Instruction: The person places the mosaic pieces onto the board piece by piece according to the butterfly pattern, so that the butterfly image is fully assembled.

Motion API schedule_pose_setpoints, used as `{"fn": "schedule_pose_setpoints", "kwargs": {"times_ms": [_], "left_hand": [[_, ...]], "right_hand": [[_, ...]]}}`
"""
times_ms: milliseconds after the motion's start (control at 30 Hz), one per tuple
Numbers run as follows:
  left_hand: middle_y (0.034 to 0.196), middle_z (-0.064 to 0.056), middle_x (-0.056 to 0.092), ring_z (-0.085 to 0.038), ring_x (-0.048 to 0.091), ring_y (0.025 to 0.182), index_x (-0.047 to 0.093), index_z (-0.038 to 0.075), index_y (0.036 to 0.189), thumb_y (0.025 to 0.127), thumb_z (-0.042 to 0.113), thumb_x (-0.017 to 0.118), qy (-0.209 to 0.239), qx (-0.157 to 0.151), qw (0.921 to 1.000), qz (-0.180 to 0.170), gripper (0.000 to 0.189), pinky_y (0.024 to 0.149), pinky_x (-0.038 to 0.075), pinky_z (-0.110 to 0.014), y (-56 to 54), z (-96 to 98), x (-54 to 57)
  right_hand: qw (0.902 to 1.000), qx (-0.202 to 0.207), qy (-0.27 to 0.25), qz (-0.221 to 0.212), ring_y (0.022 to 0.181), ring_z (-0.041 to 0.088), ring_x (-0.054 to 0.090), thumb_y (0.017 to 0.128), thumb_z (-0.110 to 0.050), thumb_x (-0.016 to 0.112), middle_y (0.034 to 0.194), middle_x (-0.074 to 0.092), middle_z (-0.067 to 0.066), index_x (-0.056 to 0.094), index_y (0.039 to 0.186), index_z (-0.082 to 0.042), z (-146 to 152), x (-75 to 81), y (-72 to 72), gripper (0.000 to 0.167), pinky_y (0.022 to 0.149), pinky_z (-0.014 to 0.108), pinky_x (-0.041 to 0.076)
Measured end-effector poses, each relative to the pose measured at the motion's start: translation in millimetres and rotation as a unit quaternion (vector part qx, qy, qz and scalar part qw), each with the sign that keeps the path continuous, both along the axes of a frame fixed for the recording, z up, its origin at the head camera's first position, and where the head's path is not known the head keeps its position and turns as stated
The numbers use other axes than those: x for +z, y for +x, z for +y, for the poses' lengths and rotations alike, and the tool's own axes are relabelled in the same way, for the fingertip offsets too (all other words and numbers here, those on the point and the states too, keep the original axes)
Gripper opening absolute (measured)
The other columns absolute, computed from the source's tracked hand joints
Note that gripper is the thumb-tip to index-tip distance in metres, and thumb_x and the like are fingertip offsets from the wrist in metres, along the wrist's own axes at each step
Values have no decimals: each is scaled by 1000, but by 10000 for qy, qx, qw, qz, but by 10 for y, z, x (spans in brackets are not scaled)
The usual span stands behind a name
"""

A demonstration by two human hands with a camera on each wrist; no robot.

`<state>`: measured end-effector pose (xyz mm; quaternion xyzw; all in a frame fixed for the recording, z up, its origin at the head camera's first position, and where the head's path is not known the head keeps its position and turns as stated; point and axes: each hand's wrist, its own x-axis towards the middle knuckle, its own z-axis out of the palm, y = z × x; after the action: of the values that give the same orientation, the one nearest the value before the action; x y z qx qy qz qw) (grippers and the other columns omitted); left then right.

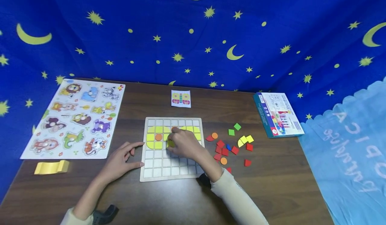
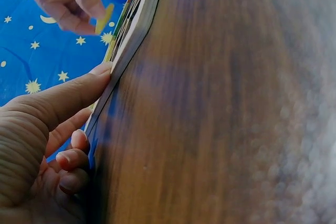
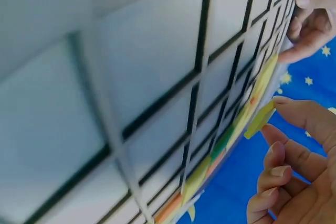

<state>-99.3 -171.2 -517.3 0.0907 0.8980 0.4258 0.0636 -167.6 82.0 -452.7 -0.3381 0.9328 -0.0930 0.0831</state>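
Observation:
A square wooden grid board [image 1: 157, 163] lies on the table, with yellow tiles [image 1: 158, 145] and an orange round tile [image 1: 158, 137] in its upper cells. My left hand [image 1: 119, 161] touches the board's left edge with thumb and index fingertip, the other fingers loosely bent beside it in the left wrist view. Over the board's upper middle, my right hand [image 1: 185, 143] pinches a yellow tile [image 3: 260, 120] between thumb and index finger. In the right wrist view that tile is tilted and looks apart from the board. This hand hides several cells in the head view.
Loose red tiles [image 1: 224, 152], green tiles [image 1: 237, 127] and yellow tiles [image 1: 249, 139] lie right of the board. Behind it is a butterfly pattern card [image 1: 181, 98]. An animal puzzle board [image 1: 72, 118] and yellow block [image 1: 52, 167] are left, a box [image 1: 278, 114] right.

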Motion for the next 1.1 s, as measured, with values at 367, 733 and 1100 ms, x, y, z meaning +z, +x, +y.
{"fn": "schedule_pose_setpoints", "kwargs": {"times_ms": [367,733,1100], "left_hand": [[87,4,45,-5,34,66,62,15,132,73,34,87,-99,-43,9999,55,66,60,31,-23,-14,64,37],[86,5,44,-4,32,65,63,15,131,73,30,88,-50,-57,9998,173,65,59,31,-24,-25,62,-4],[87,3,43,-5,33,66,62,14,132,75,30,87,7,-46,9999,125,65,59,30,-24,7,-5,-4]], "right_hand": [[9996,173,-80,190,73,7,57,86,-18,75,94,68,0,79,92,-14,-52,-142,8,8,59,19,44],[9995,122,-137,274,74,6,59,86,-25,78,92,66,-2,78,99,-15,-31,-143,33,17,62,21,47],[9976,-425,-461,295,68,10,55,85,-25,79,89,63,2,76,106,-8,471,-6,42,28,59,26,47]]}}
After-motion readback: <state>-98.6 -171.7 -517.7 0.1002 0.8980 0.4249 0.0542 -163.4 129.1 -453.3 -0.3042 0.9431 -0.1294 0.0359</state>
